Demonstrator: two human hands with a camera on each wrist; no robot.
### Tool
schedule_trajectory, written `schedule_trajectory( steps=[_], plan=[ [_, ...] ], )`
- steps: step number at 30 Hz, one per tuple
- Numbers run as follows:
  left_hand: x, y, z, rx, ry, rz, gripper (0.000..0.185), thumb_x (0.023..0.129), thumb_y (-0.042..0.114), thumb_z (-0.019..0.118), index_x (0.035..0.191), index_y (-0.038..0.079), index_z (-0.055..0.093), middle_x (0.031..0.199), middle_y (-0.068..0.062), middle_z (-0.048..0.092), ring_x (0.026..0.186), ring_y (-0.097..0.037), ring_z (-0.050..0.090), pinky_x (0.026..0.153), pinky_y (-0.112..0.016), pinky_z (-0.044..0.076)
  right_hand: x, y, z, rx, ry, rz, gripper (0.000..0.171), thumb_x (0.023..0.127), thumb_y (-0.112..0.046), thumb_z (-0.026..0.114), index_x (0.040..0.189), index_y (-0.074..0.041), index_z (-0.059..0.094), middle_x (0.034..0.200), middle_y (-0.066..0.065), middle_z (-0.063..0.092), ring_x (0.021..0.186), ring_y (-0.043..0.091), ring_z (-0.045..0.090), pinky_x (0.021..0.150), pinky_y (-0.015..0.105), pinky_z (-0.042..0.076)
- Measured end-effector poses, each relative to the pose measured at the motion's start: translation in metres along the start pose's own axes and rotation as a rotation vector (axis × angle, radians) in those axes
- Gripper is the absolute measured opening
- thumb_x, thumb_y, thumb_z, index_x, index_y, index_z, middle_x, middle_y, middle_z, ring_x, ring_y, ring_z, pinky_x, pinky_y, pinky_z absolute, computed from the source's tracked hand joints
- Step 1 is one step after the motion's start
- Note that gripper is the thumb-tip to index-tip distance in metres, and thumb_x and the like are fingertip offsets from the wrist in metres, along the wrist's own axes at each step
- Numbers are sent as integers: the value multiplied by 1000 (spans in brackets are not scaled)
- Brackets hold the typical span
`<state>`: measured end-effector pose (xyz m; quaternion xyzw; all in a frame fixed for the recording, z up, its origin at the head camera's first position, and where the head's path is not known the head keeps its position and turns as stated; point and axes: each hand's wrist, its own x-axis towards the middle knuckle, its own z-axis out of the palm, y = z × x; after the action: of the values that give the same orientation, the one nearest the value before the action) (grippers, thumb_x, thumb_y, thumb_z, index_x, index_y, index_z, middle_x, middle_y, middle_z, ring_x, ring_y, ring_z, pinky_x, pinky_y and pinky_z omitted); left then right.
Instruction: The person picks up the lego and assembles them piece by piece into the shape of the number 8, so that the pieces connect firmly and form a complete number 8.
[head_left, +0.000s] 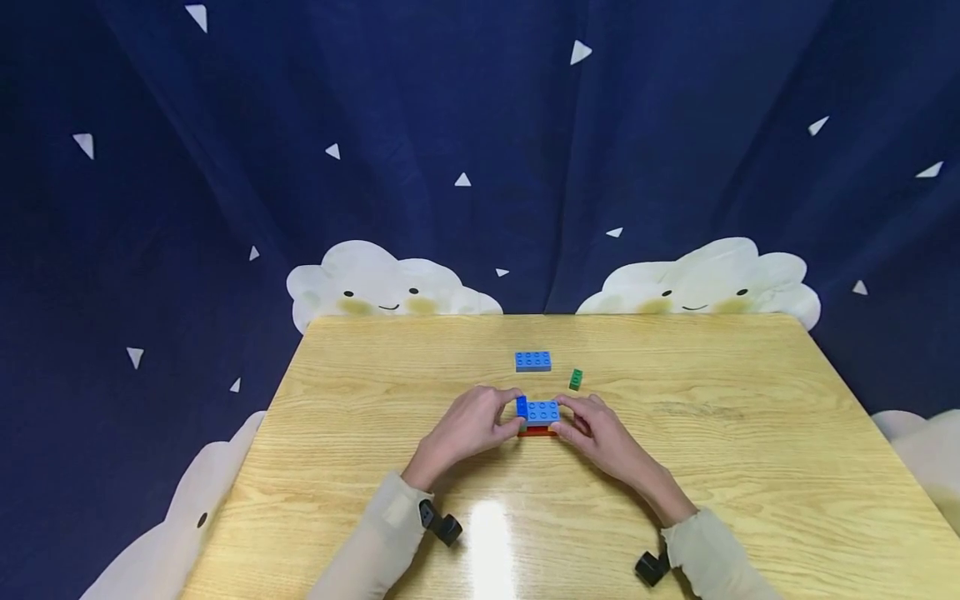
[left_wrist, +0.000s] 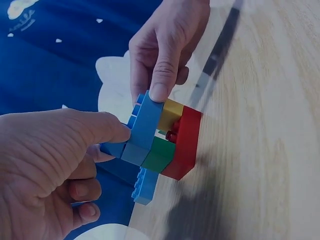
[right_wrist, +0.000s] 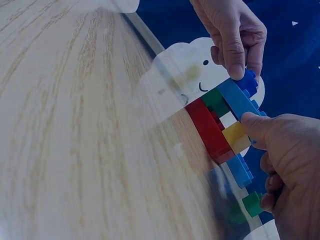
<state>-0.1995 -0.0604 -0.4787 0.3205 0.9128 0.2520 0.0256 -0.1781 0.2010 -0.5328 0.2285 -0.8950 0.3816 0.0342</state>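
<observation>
Dark blue cloth with smiling clouds hangs behind a yellow wood table (head_left: pixel 375 467). From the head camera, the left hand (head_left: pixel 468 427) and right hand (head_left: pixel 600 435) pinch a small block stack (head_left: pixel 538 415) near the middle of the table. A loose blue block (head_left: pixel 533 361) and a tiny green block (head_left: pixel 576 379) lie just behind it, toward the far edge.

From the left wrist, the left hand (left_wrist: pixel 45 170) presses its thumb on the stack's (left_wrist: pixel 160 142) blue top plate. The red bottom block rests on the table.

From the right wrist, the right hand (right_wrist: pixel 287 165) holds the stack (right_wrist: pixel 220 125) by its yellow end.
</observation>
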Motion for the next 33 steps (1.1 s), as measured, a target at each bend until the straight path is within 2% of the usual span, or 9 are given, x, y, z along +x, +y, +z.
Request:
schedule_trajectory(
  steps=[4,9,14,20,24,26,28,31,33],
  plan=[
    [-2,-2,4,-80,5,-47,44,99,31,73,137,8,69,54,10,36,45,-3,29,45,-21,23,0,1,0,-7,1,-8,44,100,-31,72,138,-10,66,71,-10,41,74,11,38,66,27,34],
    [-5,-9,10,-198,42,-96,45,99,34,74,136,11,69,56,10,39,45,-3,32,46,-22,26,1,1,-1,-5,0,-1,42,100,-34,72,137,-16,66,71,-10,42,74,11,39,66,28,35],
    [-5,-14,17,-231,75,-96,44,97,33,77,132,9,71,56,10,38,46,-3,31,47,-22,26,1,1,0,-6,-2,11,43,100,-36,71,137,-15,66,71,-9,42,75,12,39,67,28,35],
    [-5,-15,22,-261,74,-106,43,97,30,77,133,6,70,57,10,39,47,-2,31,49,-21,28,1,3,-2,4,-22,41,47,100,-39,71,138,-12,67,75,-8,45,78,13,42,66,28,36],
    [-5,-14,22,-258,69,-114,43,98,30,76,133,6,69,57,9,41,47,-3,32,48,-21,28,3,6,-6,26,-17,40,39,105,-37,63,134,-11,70,95,-6,65,88,14,50,73,29,43],
    [-6,-14,22,-252,67,-119,43,98,31,76,133,7,69,57,9,41,47,-3,33,48,-21,28,5,7,-8,24,-3,38,36,108,-35,59,131,-10,71,103,-5,69,90,14,51,77,31,44],
    [-6,-13,22,-249,64,-125,44,98,32,76,133,7,69,57,9,42,47,-3,34,48,-21,28,8,8,-11,11,11,40,35,108,-32,59,130,-8,72,99,-4,69,87,14,50,76,32,43],
    [-6,-13,23,-242,66,-128,44,98,33,76,133,7,69,57,9,42,48,-3,34,49,-21,29,14,11,-16,-14,27,25,35,106,-28,64,131,-5,70,77,-5,54,77,16,43,71,32,37],
    [-7,-13,23,-243,69,-125,44,98,33,76,133,7,69,57,10,42,48,-3,34,49,-22,29,18,14,-18,-29,32,16,36,103,-24,68,132,-3,69,71,-5,46,73,16,40,71,33,35]
  ],
)
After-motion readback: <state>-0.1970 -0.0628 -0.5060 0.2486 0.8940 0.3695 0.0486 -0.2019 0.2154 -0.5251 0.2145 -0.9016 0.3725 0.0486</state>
